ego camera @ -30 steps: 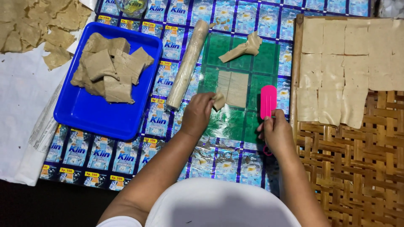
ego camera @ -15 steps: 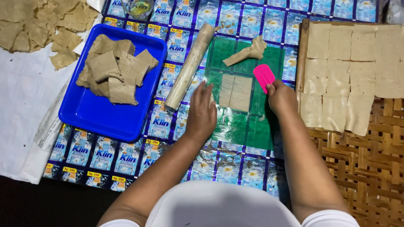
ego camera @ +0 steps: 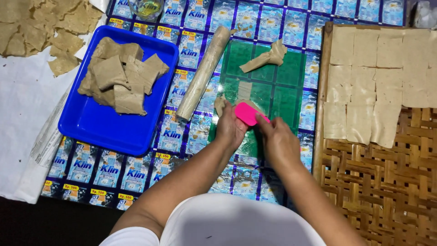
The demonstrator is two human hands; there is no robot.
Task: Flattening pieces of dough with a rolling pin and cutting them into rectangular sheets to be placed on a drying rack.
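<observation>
My right hand (ego camera: 278, 142) grips a pink plastic scraper (ego camera: 249, 113) over the green plastic sheet (ego camera: 273, 91). My left hand (ego camera: 230, 128) rests just beside it, fingers on a small flat piece of tan dough (ego camera: 221, 104) at the sheet's left edge. The pink scraper touches that dough; part of the dough is hidden under both hands. A twisted scrap of dough (ego camera: 266, 57) lies farther up the green sheet. A dough-dusted rolling pin (ego camera: 203, 73) lies diagonally left of the sheet.
A blue tray (ego camera: 91, 127) at left holds several folded dough pieces (ego camera: 119, 75). Cut dough squares (ego camera: 378, 77) lie on a woven bamboo mat (ego camera: 387, 182) at right. Thin dried pieces (ego camera: 41, 27) sit on white paper upper left. A glass (ego camera: 146, 7) stands at top.
Both hands have drawn together and toward me. The pink scraper has swung from the sheet's right side to its lower left, and the flat dough rectangle in the middle is gone from there.
</observation>
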